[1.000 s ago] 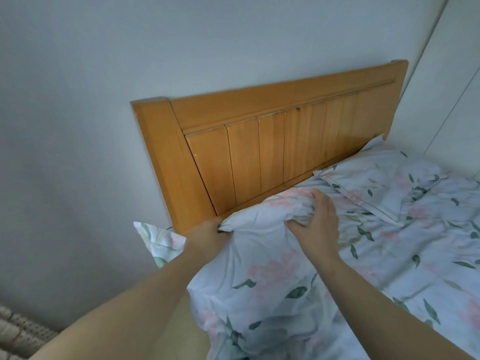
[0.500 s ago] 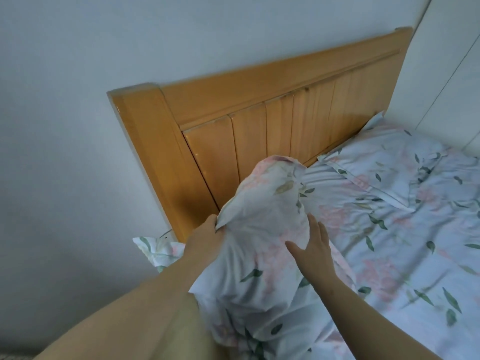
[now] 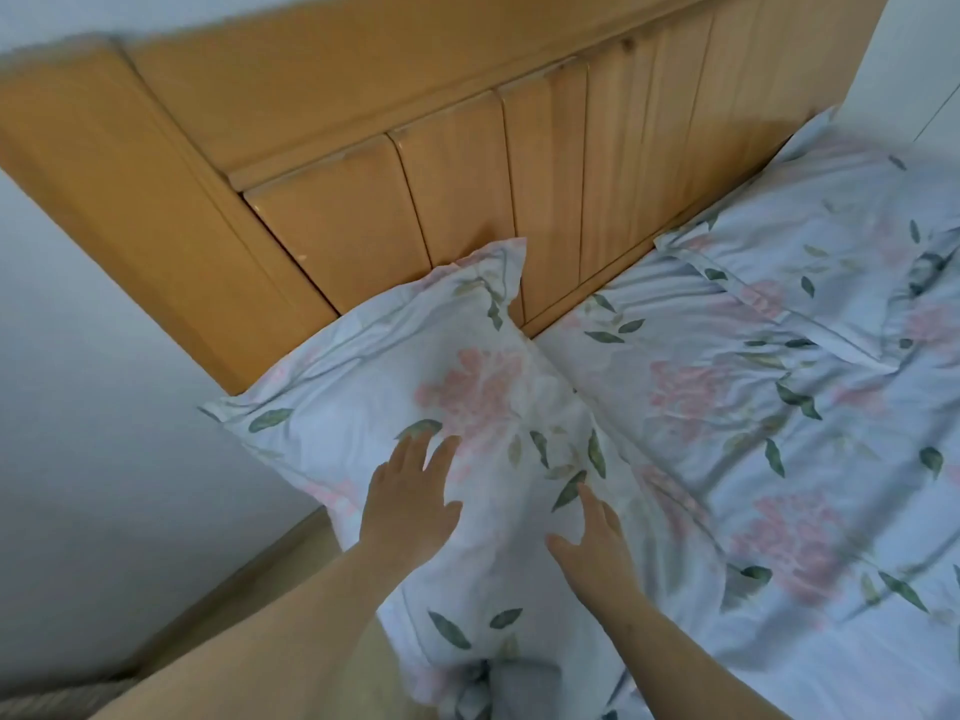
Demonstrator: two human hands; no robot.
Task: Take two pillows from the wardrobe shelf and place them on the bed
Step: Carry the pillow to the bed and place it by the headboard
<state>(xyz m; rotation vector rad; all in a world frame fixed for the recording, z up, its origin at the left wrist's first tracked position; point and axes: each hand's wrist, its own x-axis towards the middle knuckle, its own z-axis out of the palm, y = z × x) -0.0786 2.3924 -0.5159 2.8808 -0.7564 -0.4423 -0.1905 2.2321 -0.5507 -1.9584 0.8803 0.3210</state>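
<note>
Cotton in a pale floral print covers everything at the foot of the wooden headboard (image 3: 363,210). The near pillow (image 3: 441,366) lies flat on the bed (image 3: 701,407), its top edge against the headboard's end nearest the wall (image 3: 78,381), with one flanged corner standing up against the boards. The far pillow (image 3: 831,252) lies against the headboard's other end, well apart from the first, with bare sheet between them.

Both hands are spread wide and hold nothing. The left hand (image 3: 410,501) lies palm down on the part of the near pillow farthest from the headboard, fingers straight and fanned. The right hand (image 3: 592,537) is laid flat by that pillow's edge on the side toward the far pillow. Whether either is pressing or only brushing the cloth cannot be told.

By its creases and the way it sags, the pillow looks soft and light, easy to squash, and nothing about it is fragile. The loose case would likely slide over the filling, and the thin flange would crumple if pulled. If it needs shifting, the better hold is probably two hands on opposite sides, gripping through to the filling, not pinching the border. With both pillows lying at the headboard, the task looks nearly done; only smoothing seems left.
</note>
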